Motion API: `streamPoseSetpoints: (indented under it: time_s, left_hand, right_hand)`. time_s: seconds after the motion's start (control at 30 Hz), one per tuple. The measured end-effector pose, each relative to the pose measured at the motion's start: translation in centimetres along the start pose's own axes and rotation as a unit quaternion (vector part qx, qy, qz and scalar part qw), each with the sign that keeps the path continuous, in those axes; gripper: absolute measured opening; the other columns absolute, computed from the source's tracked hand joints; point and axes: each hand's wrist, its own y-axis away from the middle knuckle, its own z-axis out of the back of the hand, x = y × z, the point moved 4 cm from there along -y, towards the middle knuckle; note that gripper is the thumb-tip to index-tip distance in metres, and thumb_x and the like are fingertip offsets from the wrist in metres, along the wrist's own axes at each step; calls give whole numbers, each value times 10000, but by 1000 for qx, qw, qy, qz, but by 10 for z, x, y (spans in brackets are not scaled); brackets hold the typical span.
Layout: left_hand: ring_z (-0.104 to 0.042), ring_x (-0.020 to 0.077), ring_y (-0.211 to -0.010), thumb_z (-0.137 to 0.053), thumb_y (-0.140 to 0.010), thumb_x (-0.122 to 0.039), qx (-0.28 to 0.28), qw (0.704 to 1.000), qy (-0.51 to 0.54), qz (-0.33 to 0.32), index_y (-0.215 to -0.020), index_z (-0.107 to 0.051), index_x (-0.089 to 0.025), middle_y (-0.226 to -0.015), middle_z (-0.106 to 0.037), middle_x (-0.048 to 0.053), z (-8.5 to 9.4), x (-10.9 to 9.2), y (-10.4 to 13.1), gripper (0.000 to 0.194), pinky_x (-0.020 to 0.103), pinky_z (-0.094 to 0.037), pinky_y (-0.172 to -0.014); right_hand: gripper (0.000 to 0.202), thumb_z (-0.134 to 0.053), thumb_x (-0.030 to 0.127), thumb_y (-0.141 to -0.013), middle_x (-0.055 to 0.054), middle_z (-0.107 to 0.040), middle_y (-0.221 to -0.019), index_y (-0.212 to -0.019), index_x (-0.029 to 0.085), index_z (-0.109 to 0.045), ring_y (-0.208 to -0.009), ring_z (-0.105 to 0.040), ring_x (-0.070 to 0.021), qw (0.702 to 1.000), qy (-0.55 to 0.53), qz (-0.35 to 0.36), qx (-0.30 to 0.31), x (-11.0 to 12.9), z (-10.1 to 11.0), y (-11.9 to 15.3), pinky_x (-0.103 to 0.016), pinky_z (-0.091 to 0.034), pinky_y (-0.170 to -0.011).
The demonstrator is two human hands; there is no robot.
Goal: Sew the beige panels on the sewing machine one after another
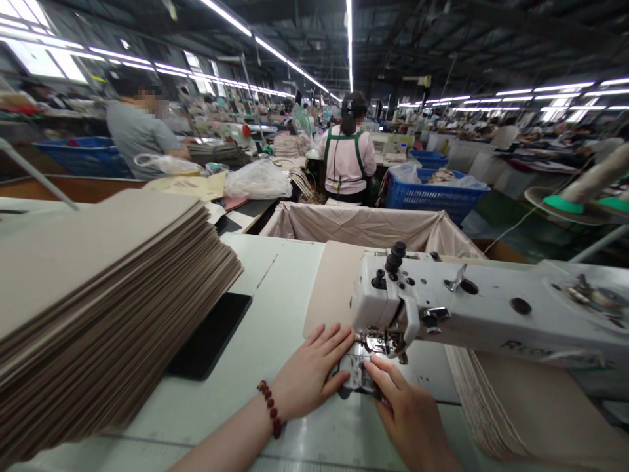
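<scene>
The sewing machine (481,301) hides part of the beige sheet (330,285); the left edge cuts off the tall stack (113,262), the bottom edge the left forearm (230,432).

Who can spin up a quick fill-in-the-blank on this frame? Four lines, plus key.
1. The right hand wears no bracelet; the bracelet circles the ____ wrist.
2. The sewing machine beside the hands is mainly ____ in colour.
3. In the picture, the large blue basket stands to the ____ of the co-worker in pink.
4. That co-worker's back is crossed by straps coloured ____.

Missing words: left; white; right; green.
</scene>
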Motion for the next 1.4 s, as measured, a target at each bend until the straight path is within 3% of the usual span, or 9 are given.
streamPoseSetpoints:
  time_s: [0.27, 0.7, 0.8, 0.9, 0.97, 1.1, 1.23, 1.33, 1.4]
  left_hand:
    - [-239, 223, -1429, -453, -994, -430, 15, 1000, 6, 2, -1510, -225, -287, -1549, -285, 1, 4, -2, -1, 583, 457, -179, -1184]
    - [-206, 275, -1436, -513, -946, -442, -58, 998, -12, 15, -1520, -207, -207, -1568, -222, 88, 2, -2, 2, 692, 474, -204, -1168]
    - [-315, 282, -1392, -542, -916, -469, -80, 996, -25, 29, -1500, -264, -204, -1505, -364, 102, 4, 0, 3, 699, 480, -225, -1155]
    - [-546, 259, -1182, -431, -980, -416, -113, 989, -43, 83, -1391, -441, -182, -1241, -613, 108, 10, 4, 3, 473, 472, -341, -1080]
    - [-601, 251, -1066, -331, -1015, -346, -137, 980, -60, 130, -1306, -516, -151, -1112, -655, 118, 13, 7, 6, 396, 446, -423, -996]
    - [-507, 304, -1208, -384, -970, -282, -159, 964, -98, 188, -1334, -498, -123, -1285, -561, 160, 9, 3, 42, 413, 488, -378, -1035]
    - [-415, 359, -1307, -381, -884, -159, -148, 954, -129, 227, -1357, -493, -110, -1395, -483, 182, -7, -1, 116, 489, 596, -278, -1081]
    - [-347, 321, -1370, -421, -820, -128, -88, 969, -123, 197, -1453, -374, -205, -1499, -371, 114, -20, -2, 154, 640, 567, -259, -1122]
    - [-294, 291, -1403, -425, -815, -102, -45, 985, -93, 142, -1484, -306, -249, -1534, -312, 76, -23, -7, 156, 695, 547, -249, -1141]
  right_hand:
    - [687, -447, 4, -768, 3, -496, -1411, -1381, 314, -434, -1111, -603, -185, 1000, -3, -10, 15, 4, 6, -1, -324, -520, -905]
    - [623, -478, 28, -775, 15, -513, -1389, -1331, 307, -486, -1134, -579, -188, 999, -33, -31, 6, 11, 17, -3, -315, -463, -959]
    - [604, -484, 47, -784, 25, -520, -1382, -1323, 320, -497, -1133, -580, -195, 999, -36, -35, -1, 11, 18, -1, -318, -459, -955]
    - [594, -486, 58, -787, 36, -536, -1364, -1314, 331, -506, -1103, -598, -196, 999, -39, -37, -5, 12, 19, 0, -318, -471, -927]
    - [580, -487, 66, -791, 36, -544, -1357, -1305, 332, -516, -1096, -603, -196, 998, -43, -38, -7, 14, 21, -1, -313, -475, -912]
    - [541, -490, 83, -800, 36, -552, -1352, -1273, 337, -550, -1122, -592, -198, 998, -60, -36, -6, 15, 29, 0, -305, -466, -912]
    - [441, -498, 132, -819, 14, -622, -1253, -1198, 328, -610, -1017, -641, -202, 994, -94, -58, -6, 13, 44, 23, -302, -488, -849]
    - [356, -491, 211, -871, -5, -680, -1152, -1184, 314, -626, -982, -657, -206, 986, -131, -99, -14, 9, 50, 51, -309, -494, -848]
    - [329, -464, 261, -910, -6, -692, -1143, -1193, 309, -625, -1006, -653, -203, 979, -157, -125, -17, 8, 50, 70, -302, -491, -865]
